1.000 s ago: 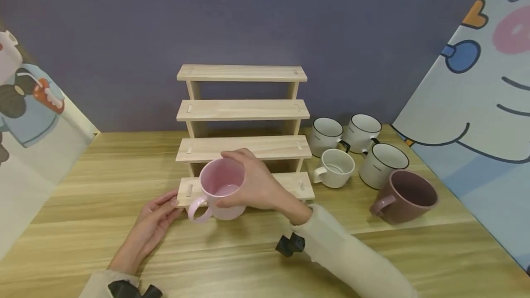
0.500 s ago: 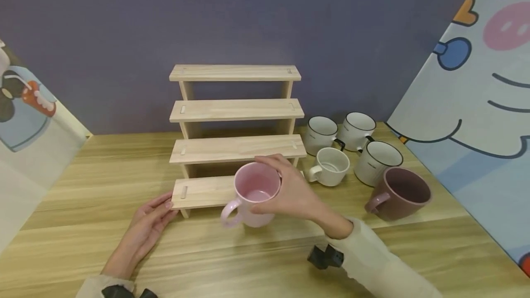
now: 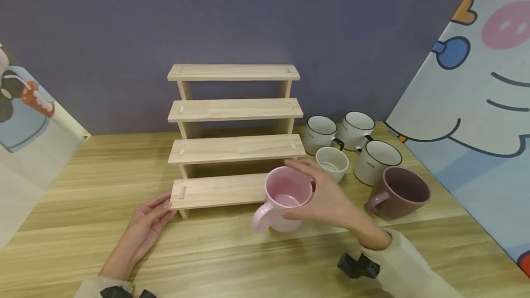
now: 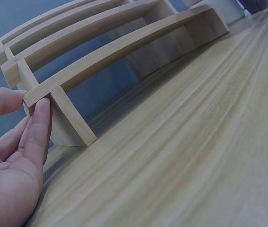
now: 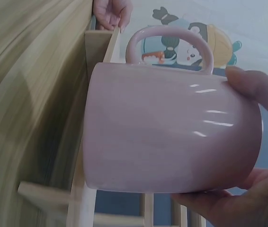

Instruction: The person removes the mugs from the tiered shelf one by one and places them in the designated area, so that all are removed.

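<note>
My right hand (image 3: 331,203) grips a glossy pink mug (image 3: 278,215) around its side, thumb and fingers on opposite sides near the rim. In the head view the mug overlaps the right front of the lowest step of a wooden four-tier rack (image 3: 221,191), its handle facing left. The right wrist view shows the mug body (image 5: 172,127) side-on beside the rack boards. At the rack's left end, my left hand (image 3: 141,233) pinches the lowest board's corner. The left wrist view shows its thumb at the board's end (image 4: 44,90) and fingers underneath.
To the right of the rack stand white mugs with dark rims (image 3: 320,133), a small cream cup (image 3: 331,157) partly behind my right hand, and a plum mug (image 3: 398,193). A dark wall (image 3: 236,13) rises behind, with printed panels (image 3: 463,100) at both sides.
My right hand has carried the pink mug rightward along the front of the rack, from left of centre to its right end. The left hand keeps its hold on the rack corner.
</note>
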Tool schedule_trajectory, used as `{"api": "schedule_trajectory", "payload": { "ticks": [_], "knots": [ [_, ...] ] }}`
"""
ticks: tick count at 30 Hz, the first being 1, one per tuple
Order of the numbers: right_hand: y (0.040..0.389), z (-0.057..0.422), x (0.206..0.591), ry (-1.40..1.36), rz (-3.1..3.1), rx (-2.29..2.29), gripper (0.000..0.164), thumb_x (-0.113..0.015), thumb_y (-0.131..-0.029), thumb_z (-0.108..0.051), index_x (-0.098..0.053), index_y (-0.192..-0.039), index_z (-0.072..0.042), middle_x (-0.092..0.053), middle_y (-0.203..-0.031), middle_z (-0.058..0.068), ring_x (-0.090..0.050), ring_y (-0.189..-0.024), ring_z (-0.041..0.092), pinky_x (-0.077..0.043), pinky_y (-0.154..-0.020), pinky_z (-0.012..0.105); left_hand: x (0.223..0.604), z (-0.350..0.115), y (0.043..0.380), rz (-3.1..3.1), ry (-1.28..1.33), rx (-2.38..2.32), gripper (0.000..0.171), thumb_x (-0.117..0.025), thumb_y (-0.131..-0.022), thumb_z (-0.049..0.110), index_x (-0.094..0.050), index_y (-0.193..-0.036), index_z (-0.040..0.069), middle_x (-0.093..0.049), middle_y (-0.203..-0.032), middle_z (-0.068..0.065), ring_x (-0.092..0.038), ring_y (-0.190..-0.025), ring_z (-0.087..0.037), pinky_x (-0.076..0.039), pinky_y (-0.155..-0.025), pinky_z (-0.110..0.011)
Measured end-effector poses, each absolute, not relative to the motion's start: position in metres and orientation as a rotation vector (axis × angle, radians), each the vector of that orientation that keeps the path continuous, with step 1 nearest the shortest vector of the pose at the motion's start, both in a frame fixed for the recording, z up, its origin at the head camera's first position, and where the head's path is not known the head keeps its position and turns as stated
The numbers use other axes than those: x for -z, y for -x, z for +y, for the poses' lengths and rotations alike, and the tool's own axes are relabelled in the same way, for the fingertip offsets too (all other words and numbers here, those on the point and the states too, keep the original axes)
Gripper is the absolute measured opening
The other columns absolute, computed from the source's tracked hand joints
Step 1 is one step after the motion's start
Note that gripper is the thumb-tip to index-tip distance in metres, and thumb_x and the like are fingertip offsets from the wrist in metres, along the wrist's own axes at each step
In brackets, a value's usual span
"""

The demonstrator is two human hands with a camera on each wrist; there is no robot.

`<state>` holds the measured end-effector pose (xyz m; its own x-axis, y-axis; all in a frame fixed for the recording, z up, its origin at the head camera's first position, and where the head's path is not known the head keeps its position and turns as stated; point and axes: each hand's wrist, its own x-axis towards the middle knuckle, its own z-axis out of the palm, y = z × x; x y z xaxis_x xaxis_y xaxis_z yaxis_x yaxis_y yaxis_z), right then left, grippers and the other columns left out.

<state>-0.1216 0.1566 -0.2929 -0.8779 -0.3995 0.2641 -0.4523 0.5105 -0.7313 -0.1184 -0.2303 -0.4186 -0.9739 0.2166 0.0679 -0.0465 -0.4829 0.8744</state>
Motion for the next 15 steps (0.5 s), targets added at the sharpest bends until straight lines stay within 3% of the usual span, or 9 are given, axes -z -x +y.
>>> {"api": "schedule_trajectory", "payload": {
  "ticks": [15],
  "knots": [
    [0.116,0.208,0.288,-0.62,-2.703,-1.29,0.084,-0.09,-0.06,-0.017,-0.052,-0.134,-0.003,-0.051,-0.131,0.013,-0.056,-0.104,0.025,-0.054,-0.084,0.021,0.419,-0.23,0.119,1.499,-0.25,-2.58,0.038,-0.038,-0.098,-0.007,-0.066,-0.112,0.015,-0.065,-0.115,0.004,-0.064,-0.104,-0.008,-0.054,-0.09,-0.016]
  ]
}}
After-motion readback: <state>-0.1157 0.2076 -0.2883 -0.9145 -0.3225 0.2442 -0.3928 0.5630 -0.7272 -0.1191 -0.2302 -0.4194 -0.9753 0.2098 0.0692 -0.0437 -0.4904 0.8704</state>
